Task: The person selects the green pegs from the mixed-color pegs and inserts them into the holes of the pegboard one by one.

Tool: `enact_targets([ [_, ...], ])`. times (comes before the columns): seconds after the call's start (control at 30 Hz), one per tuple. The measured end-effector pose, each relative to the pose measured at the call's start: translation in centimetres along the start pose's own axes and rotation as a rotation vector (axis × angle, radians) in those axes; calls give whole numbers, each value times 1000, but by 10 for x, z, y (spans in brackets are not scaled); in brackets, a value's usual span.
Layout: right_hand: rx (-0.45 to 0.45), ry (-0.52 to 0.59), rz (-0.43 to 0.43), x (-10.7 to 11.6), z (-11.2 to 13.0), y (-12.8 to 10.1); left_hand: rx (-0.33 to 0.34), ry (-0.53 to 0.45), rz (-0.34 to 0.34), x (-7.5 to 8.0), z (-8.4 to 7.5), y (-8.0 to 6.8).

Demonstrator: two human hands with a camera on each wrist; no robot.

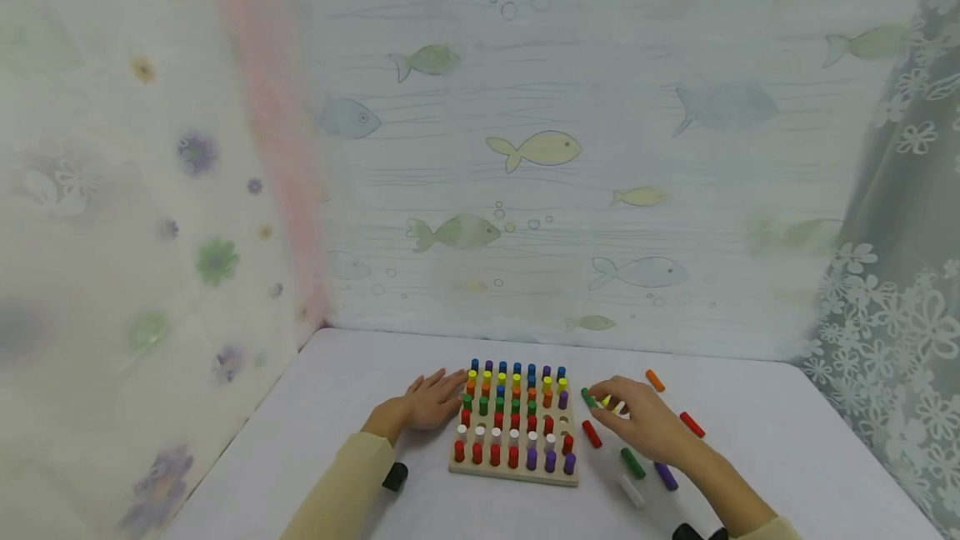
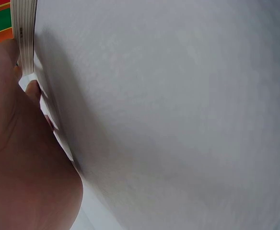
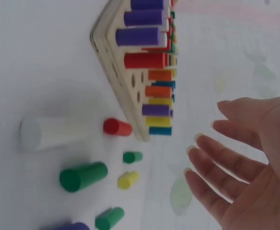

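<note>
A wooden pegboard [image 1: 513, 475] holds rows of coloured pegs; bare holes show near its right edge. My left hand [image 1: 433, 401] lies flat on the table at the board's left side, its fingertips at the edge. The board's layered side [image 2: 27, 33] appears beside that hand in the left wrist view. On the right, my right hand [image 1: 637, 415] hovers over loose pegs with loosely bent fingers. Nothing is between them in the right wrist view. Nearest are a green peg [image 1: 588, 397], a yellow peg [image 3: 128, 179] and a red peg [image 1: 592, 433].
More loose pegs lie to the right: a green one [image 1: 632, 463], a white one [image 1: 632, 491], a purple one [image 1: 665, 476], a red one [image 1: 692, 424] and an orange one [image 1: 655, 380]. A fish-printed curtain [image 1: 525, 290] hangs behind the white table [image 1: 300, 440].
</note>
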State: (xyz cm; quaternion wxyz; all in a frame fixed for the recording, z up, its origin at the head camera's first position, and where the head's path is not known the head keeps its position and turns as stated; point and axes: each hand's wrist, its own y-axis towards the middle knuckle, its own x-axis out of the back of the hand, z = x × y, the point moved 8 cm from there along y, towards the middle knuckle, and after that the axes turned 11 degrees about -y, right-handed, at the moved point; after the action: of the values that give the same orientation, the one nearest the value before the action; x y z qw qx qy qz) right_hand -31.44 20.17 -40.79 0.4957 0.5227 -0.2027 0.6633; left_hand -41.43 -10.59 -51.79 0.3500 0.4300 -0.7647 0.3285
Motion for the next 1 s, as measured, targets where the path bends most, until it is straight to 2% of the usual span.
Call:
enact_targets([
  [0.33, -38, -7, -52, 15, -22, -12, -10, 4, 9, 6, -12, -10],
  [0.57, -73, 39, -76, 15, -40, -19, -11, -8, -8, -3, 8, 9],
  [0.67, -110, 66, -68, 12, -51, -21, -14, -6, -5, -4, 9, 10],
  [0.8, -176, 105, -36, 7, -66, -23, -6, -2, 9, -3, 5, 4],
  [1.0, -266, 137, 19, 2, -84, -25, -14, -9, 17, 5, -11, -8],
])
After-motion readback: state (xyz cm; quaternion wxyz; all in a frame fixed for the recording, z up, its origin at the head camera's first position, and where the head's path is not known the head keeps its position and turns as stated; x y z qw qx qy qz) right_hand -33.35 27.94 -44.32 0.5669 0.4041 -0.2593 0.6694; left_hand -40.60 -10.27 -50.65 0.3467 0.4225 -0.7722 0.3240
